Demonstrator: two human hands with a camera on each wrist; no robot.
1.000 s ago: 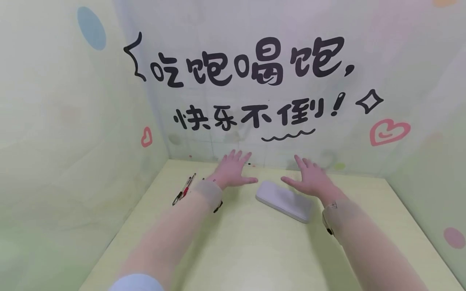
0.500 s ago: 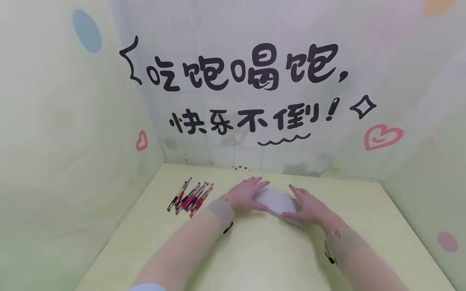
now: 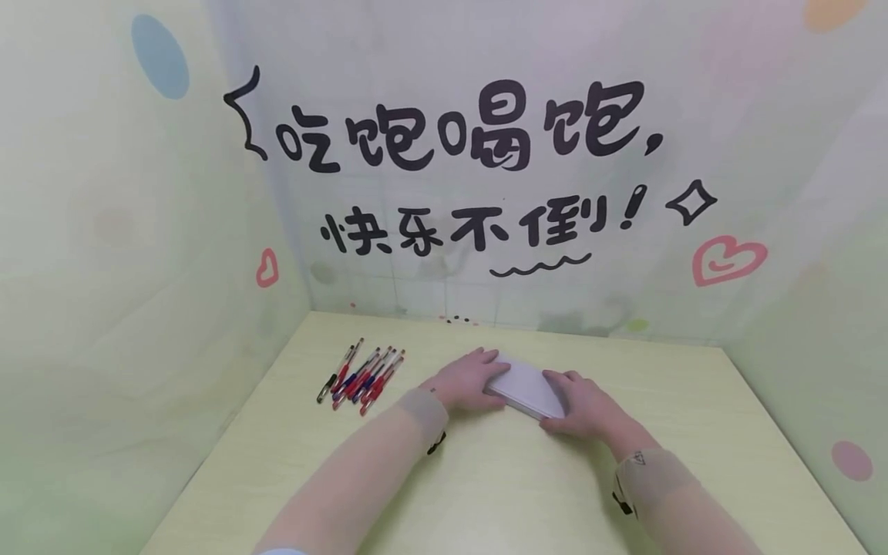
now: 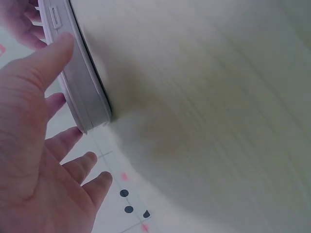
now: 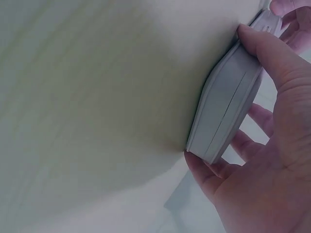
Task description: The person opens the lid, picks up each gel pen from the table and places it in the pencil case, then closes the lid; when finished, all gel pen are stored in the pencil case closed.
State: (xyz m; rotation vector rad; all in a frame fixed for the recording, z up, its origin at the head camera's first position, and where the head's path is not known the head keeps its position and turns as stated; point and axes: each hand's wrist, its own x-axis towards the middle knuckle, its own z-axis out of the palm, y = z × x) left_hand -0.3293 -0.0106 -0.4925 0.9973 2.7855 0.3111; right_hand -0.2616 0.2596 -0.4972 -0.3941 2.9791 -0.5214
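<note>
A pale lavender case point(image 3: 525, 385) with rounded corners lies slantwise on the table between the two hands. My left hand point(image 3: 468, 381) grips its left end, thumb along the front side; in the left wrist view a small catch shows on the case point(image 4: 82, 77) just past the thumb of that hand point(image 4: 43, 141). At the right end, my right hand point(image 3: 586, 408) holds it with the thumb on the near side and fingers round the far edge. The right wrist view shows a seam along the case point(image 5: 226, 102), held by the right hand point(image 5: 277, 160).
Several pens point(image 3: 364, 379) with red, blue and black grips lie in a loose group at the table's left. The pale wood table point(image 3: 486, 493) meets a printed back wall point(image 3: 430, 177) with black lettering and side walls at left and right.
Both hands have come down from beyond the case onto its ends, and the fingers have closed in around it. The left forearm no longer covers most of the pens.
</note>
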